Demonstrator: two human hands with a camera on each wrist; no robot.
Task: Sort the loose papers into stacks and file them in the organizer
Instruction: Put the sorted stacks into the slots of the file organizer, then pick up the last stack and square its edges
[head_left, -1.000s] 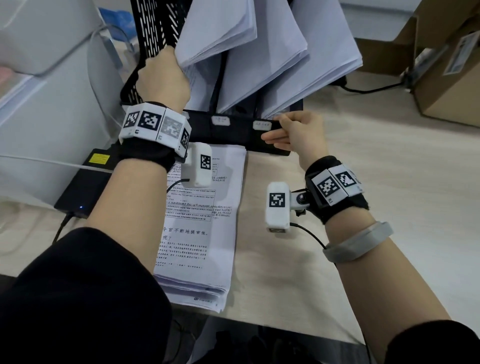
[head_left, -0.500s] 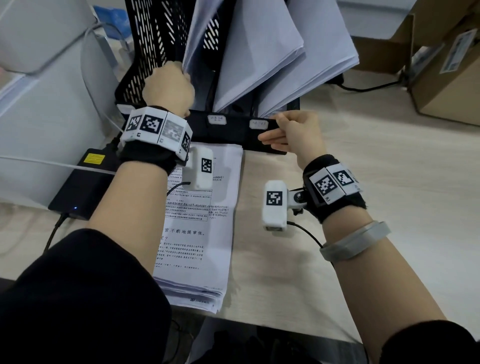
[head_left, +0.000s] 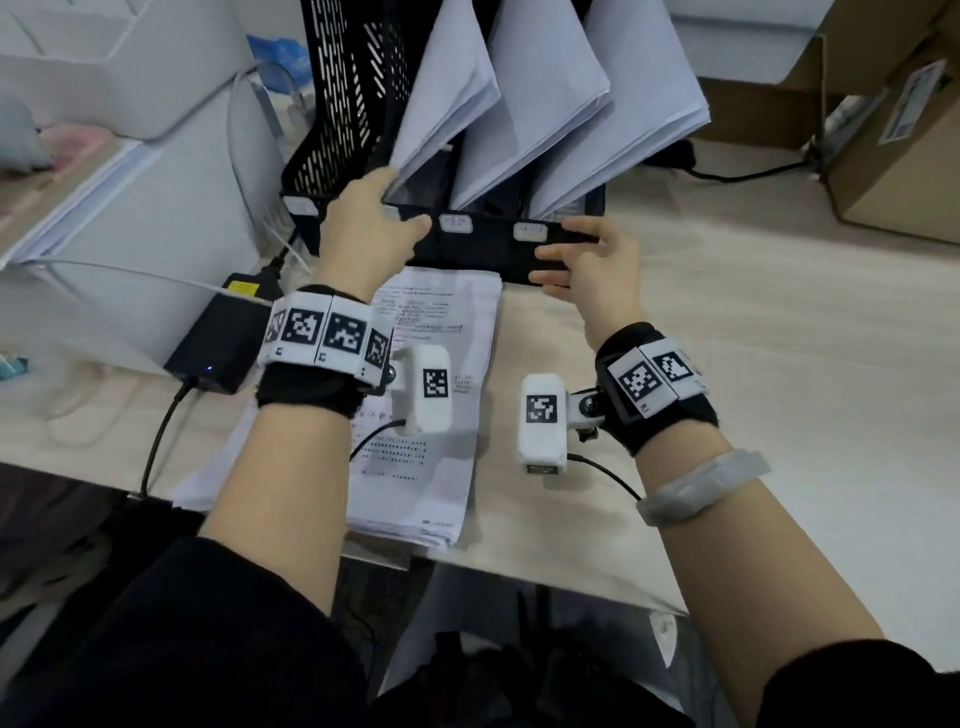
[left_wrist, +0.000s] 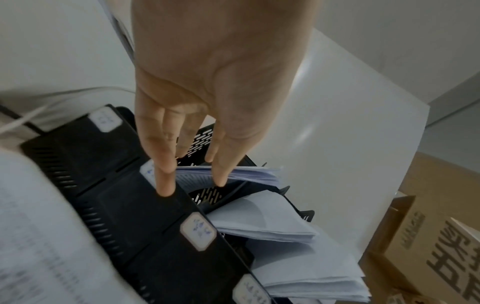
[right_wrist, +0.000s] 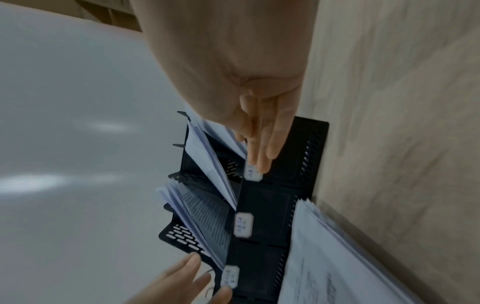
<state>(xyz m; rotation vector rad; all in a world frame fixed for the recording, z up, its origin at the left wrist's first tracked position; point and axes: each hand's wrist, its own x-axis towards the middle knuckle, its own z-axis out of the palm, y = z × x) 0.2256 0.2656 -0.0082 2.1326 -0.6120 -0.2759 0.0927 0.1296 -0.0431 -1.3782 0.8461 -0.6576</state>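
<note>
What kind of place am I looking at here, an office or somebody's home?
Most likely an office or work desk. A black mesh file organizer with labelled slots holds sheaves of paper, a stack of printed documents lies on the pale wood desk, and cardboard boxes stand at the back.

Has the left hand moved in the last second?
Yes. The left hand dropped from up on the papers to the organizer front edge.

Black sleeves (head_left: 156, 639) cover both upper forearms. Each wrist wears a black cuff ringed by a white band of square black-and-white markers (head_left: 324, 332). A white camera block (head_left: 423, 389) with its own marker and thin black cable hangs beside each. A pale grey bracelet (head_left: 701, 486) circles the forearm at lower right.
</note>
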